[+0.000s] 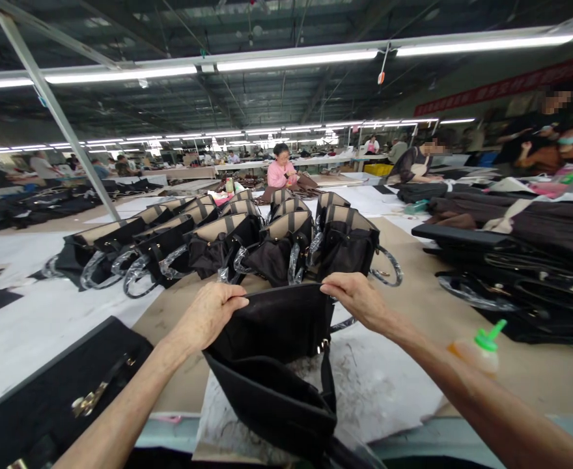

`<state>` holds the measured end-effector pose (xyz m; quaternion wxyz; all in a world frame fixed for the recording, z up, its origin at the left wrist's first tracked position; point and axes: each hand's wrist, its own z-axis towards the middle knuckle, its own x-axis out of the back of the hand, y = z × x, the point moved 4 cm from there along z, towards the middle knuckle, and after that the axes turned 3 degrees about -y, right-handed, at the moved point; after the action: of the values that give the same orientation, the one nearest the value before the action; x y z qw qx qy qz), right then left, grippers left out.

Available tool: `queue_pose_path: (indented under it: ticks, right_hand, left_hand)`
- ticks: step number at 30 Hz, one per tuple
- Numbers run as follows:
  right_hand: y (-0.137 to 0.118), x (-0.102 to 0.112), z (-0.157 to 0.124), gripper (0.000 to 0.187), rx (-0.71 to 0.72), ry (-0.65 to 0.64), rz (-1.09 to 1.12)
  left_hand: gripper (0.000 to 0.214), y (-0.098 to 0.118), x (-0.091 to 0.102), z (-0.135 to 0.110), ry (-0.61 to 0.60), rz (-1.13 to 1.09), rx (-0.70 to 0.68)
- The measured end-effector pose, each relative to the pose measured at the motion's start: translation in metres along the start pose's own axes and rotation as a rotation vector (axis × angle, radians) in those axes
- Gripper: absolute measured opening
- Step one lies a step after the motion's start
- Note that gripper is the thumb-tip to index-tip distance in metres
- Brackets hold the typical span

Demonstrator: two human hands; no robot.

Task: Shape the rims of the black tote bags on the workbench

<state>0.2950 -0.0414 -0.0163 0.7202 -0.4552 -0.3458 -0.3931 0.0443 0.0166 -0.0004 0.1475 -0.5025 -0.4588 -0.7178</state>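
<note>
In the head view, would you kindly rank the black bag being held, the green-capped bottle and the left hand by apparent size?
1. black bag, largest by far.
2. left hand.
3. green-capped bottle, looks close to the hand; partly hidden by the right forearm, so this order is unsure.

The bag (271, 339) gripped at its top edge is plain black, with a small gold-coloured fitting at its right side. Behind it, toward the far edge of the table (437, 306), the rows of bags (247, 241) are black with tan, dark-striped tops and handles in clear, shiny wrap. The table shows brown card and white, grey-smudged paper (379, 384). Near the right edge, a squeeze bottle (476, 352) is pale orange with a bright green cap. At the left corner, a flat black piece (62, 384) carries gold hardware. A far worker's top (279, 174) is pink
</note>
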Motion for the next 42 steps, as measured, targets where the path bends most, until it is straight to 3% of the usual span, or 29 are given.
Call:
queue_pose_path:
  ticks: [4, 9, 13, 17, 21, 26, 33, 39, 42]
  right_hand:
    - [-0.001, 0.003, 0.001, 0.031, 0.018, -0.028, -0.066]
    - [-0.025, 0.001, 0.010, 0.029, 0.190, -0.010, -0.418]
    - [-0.068, -0.021, 0.033, 0.029, 0.303, -0.110, -0.476]
    - [-0.112, -0.046, 0.058, 0.021, 0.399, -0.237, -0.455]
    - [-0.128, -0.060, 0.072, 0.025, 0.428, -0.335, -0.429]
    - [-0.110, -0.046, 0.087, 0.019, 0.308, -0.377, -0.305]
    - [-0.055, 0.003, 0.104, 0.022, -0.018, -0.438, -0.255]
    - [-0.017, -0.005, 0.073, 0.022, -0.297, -0.528, -0.197]
    - [-0.009, -0.009, 0.059, 0.025, -0.349, -0.483, -0.193]
  left_hand:
    - [0.024, 0.002, 0.002, 0.001, 0.023, -0.007, 0.019]
    - [0.024, 0.006, 0.006, -0.002, 0.064, -0.001, 0.004]
    - [0.023, 0.008, 0.005, -0.006, 0.071, -0.009, -0.033]
    - [0.008, 0.007, 0.006, -0.010, 0.131, -0.124, -0.043]
    - [0.025, -0.001, 0.016, -0.025, 0.234, -0.375, 0.031]
    - [0.019, -0.008, 0.028, -0.063, 0.451, -0.604, 0.055]
    - [0.028, -0.001, -0.001, -0.098, 0.413, -0.690, 0.170]
    - [0.074, 0.023, -0.021, -0.099, 0.488, -0.293, 0.198]
    - [0.076, 0.022, -0.025, -0.087, 0.536, -0.089, 0.290]
